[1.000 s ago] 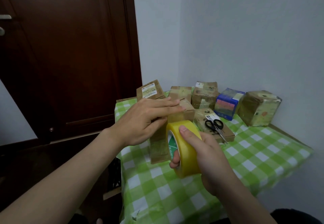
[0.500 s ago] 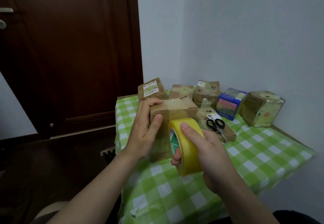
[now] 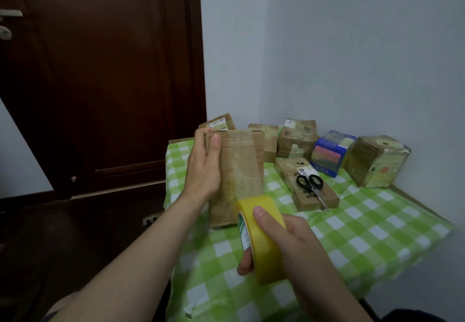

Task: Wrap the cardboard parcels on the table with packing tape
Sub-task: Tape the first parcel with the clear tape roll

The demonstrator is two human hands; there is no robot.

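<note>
The left hand (image 3: 202,168) steadies an upright cardboard parcel (image 3: 236,175) on the green checked tabletop (image 3: 364,236), its grip wrapped round the parcel's left edge, thumb on the front. The right hand (image 3: 294,243) holds a yellow packing tape roll (image 3: 261,238) in a closed grip against the parcel's lower right corner. Scissors (image 3: 312,187) lie on a flat parcel (image 3: 305,184) behind.

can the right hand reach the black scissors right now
Probably yes: nothing lies between the right hand and the black-handled scissors on the flat cardboard box, but that hand grips the yellow tape roll.
</note>
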